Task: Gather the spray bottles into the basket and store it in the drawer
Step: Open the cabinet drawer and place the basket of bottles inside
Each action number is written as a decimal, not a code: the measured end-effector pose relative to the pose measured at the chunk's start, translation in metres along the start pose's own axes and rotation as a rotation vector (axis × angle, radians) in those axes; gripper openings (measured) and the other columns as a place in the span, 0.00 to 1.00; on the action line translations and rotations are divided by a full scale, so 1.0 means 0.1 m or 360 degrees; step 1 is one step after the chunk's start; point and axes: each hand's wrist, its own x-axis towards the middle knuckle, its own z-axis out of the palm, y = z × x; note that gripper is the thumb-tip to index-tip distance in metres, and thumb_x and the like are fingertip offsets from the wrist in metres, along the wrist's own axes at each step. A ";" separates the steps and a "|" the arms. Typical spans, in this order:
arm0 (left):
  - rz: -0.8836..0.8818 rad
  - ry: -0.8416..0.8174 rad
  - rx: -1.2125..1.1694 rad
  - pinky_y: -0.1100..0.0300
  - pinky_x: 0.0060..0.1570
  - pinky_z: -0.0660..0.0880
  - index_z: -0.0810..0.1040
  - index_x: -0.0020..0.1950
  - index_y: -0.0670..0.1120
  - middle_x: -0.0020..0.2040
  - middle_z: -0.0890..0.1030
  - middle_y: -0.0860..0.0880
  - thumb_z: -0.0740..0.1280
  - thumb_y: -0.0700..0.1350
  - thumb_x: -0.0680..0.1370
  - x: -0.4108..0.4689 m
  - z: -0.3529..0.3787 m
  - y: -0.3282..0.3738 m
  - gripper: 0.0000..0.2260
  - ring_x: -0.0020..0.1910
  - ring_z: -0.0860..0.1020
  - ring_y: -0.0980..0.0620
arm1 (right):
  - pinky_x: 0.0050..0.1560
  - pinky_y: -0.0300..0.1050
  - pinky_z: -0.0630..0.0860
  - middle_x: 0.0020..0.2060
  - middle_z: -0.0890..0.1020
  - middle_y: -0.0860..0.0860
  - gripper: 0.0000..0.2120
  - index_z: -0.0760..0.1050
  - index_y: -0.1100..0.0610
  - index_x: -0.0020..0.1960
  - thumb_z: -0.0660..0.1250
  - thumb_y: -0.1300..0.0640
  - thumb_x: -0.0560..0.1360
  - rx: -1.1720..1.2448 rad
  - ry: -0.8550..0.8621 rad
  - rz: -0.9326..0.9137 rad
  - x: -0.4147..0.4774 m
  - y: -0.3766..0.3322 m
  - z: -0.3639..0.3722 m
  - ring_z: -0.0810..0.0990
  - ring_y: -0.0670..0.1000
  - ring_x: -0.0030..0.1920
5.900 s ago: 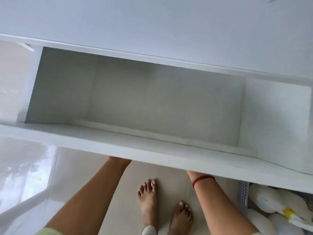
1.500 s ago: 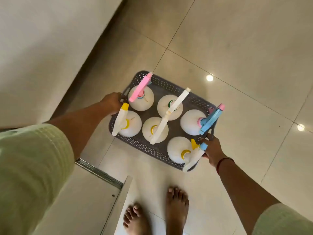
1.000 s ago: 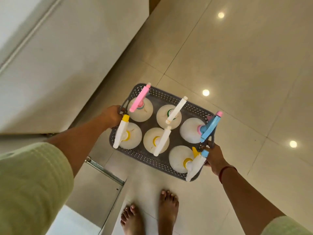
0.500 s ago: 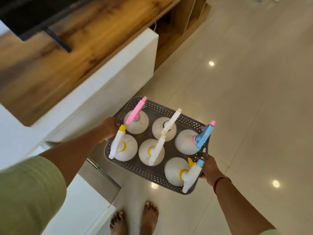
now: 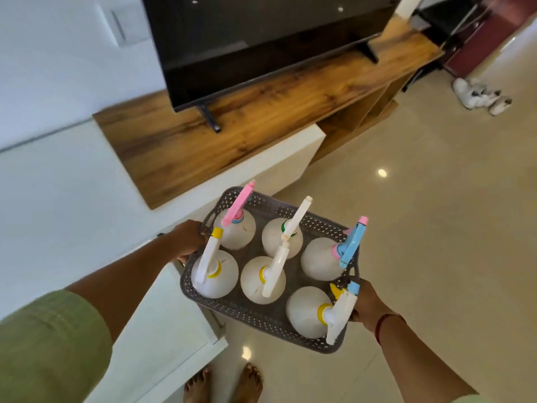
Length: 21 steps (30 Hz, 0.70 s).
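Note:
I hold a grey perforated basket [image 5: 255, 317] in the air above the floor. Several white spray bottles stand upright inside it, among them one with a pink trigger head [image 5: 238, 206], one with a blue head [image 5: 350, 245] and one with a yellow collar [image 5: 213, 271]. My left hand [image 5: 187, 241] grips the handle on the basket's left end. My right hand [image 5: 367, 305] grips the handle on its right end. The open white drawer [image 5: 162, 324] juts out below and to the left of the basket, its inside mostly hidden by my left arm.
A white cabinet [image 5: 66, 199] with a wooden top [image 5: 261, 117] runs along the left, and a black television [image 5: 261, 39] stands on it. White shoes [image 5: 479, 96] lie on the glossy tiled floor [image 5: 436, 213] at the far right. My bare feet [image 5: 223, 385] stand beside the drawer front.
The drawer was pulled open earlier. Since then both hands have lifted the basket of bottles off the floor, and my view has tilted up from the floor to the cabinet and television.

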 end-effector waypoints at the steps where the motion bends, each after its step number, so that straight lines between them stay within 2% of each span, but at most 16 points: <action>1: -0.0030 0.0014 -0.0050 0.50 0.39 0.83 0.79 0.56 0.41 0.45 0.81 0.41 0.65 0.43 0.78 -0.06 -0.07 -0.13 0.10 0.42 0.83 0.42 | 0.24 0.40 0.76 0.38 0.79 0.58 0.05 0.74 0.60 0.52 0.63 0.61 0.78 -0.0034 -0.0004 0.0000 -0.06 -0.05 0.08 0.79 0.56 0.36; 3: -0.0081 0.0050 -0.0105 0.47 0.43 0.83 0.78 0.57 0.41 0.50 0.81 0.39 0.63 0.41 0.79 -0.17 -0.18 -0.41 0.09 0.48 0.83 0.40 | 0.23 0.40 0.76 0.38 0.80 0.57 0.05 0.74 0.59 0.53 0.63 0.62 0.78 -0.0130 -0.0058 -0.0028 -0.12 -0.15 0.26 0.79 0.56 0.36; 5: -0.0145 0.0127 -0.0177 0.46 0.43 0.82 0.76 0.59 0.42 0.53 0.80 0.38 0.61 0.38 0.79 -0.29 -0.33 -0.72 0.10 0.49 0.81 0.41 | 0.24 0.41 0.76 0.39 0.79 0.57 0.05 0.74 0.60 0.53 0.64 0.62 0.78 -0.0204 -0.0124 -0.0061 -0.20 -0.22 0.52 0.79 0.56 0.36; 9: -0.0235 0.0212 -0.0394 0.54 0.35 0.80 0.77 0.59 0.44 0.46 0.79 0.42 0.60 0.35 0.79 -0.53 -0.54 -1.34 0.12 0.42 0.79 0.46 | 0.22 0.40 0.76 0.39 0.79 0.59 0.05 0.75 0.62 0.52 0.62 0.63 0.78 -0.0417 -0.0267 -0.0124 -0.35 -0.33 0.98 0.79 0.56 0.35; 12: -0.0332 0.0260 -0.0561 0.57 0.34 0.79 0.77 0.59 0.44 0.43 0.79 0.43 0.64 0.37 0.78 -0.75 -0.64 -1.77 0.11 0.39 0.78 0.48 | 0.26 0.42 0.77 0.40 0.80 0.59 0.04 0.75 0.60 0.50 0.62 0.63 0.78 -0.0569 -0.0306 -0.0145 -0.43 -0.40 1.34 0.79 0.56 0.35; 14: -0.0396 0.0298 -0.0641 0.56 0.35 0.79 0.77 0.60 0.43 0.47 0.80 0.42 0.64 0.38 0.79 -0.91 -0.69 -2.06 0.11 0.41 0.78 0.46 | 0.27 0.43 0.78 0.38 0.80 0.58 0.04 0.76 0.58 0.48 0.62 0.61 0.78 -0.0656 -0.0367 -0.0177 -0.51 -0.43 1.60 0.80 0.56 0.35; 17: -0.0461 0.0316 -0.0763 0.55 0.38 0.78 0.75 0.64 0.43 0.49 0.79 0.41 0.61 0.38 0.80 -1.10 -0.69 -2.50 0.13 0.43 0.77 0.46 | 0.24 0.41 0.77 0.37 0.81 0.56 0.04 0.76 0.56 0.46 0.63 0.59 0.78 -0.0752 -0.0465 -0.0213 -0.65 -0.45 1.97 0.80 0.55 0.34; 21: -0.0569 0.0393 -0.0979 0.51 0.47 0.78 0.74 0.65 0.44 0.50 0.78 0.41 0.61 0.37 0.80 -1.34 -0.65 -3.07 0.14 0.46 0.75 0.47 | 0.21 0.39 0.75 0.37 0.80 0.55 0.08 0.75 0.54 0.45 0.59 0.62 0.79 -0.0846 -0.0557 -0.0237 -0.82 -0.43 2.50 0.79 0.54 0.36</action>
